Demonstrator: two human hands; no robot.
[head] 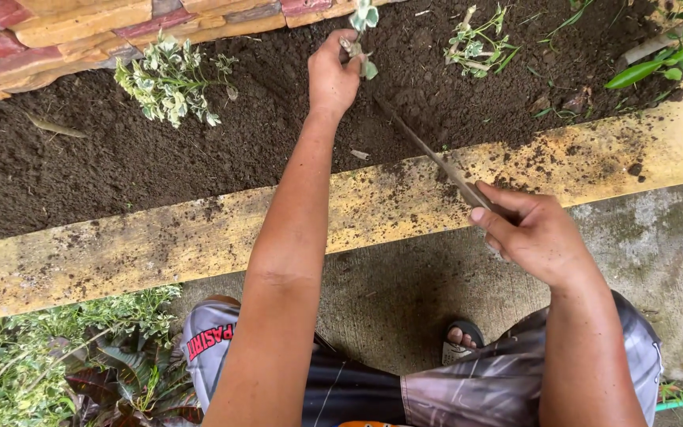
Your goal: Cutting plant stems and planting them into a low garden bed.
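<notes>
The left hand (332,75) reaches far out over a bed of dark soil (199,150), its arm stretched straight away from the body. Its grip is closed: thumb and fingertips pinch the stem of a small pale-green cutting (364,24), which stands roughly upright, its leaves pointing away from the person toward the top of the view and its lower end hidden behind the fingers at the soil.

The right hand (527,233) hovers over the near edge of a yellow-painted concrete curb (160,245) that borders the bed. Its grip is wrapped shut around the handle end of a long, narrow knife (428,154). The blade's long axis runs on a diagonal, from the hand at lower right up and to the left, with the tip pointing into the soil just below the left hand and the cutting. The blade is dirty and passes above the curb, which is scattered with crumbs of earth.

In the bed, a variegated white-and-green plant (169,79) stands to the left of the left hand, and another small cutting (476,39) stands to the right. A stone wall (65,28) of red and tan blocks backs the bed. Below the curb lies grey concrete paving (658,253), where a sandalled foot (462,336) shows between the person's knees.
</notes>
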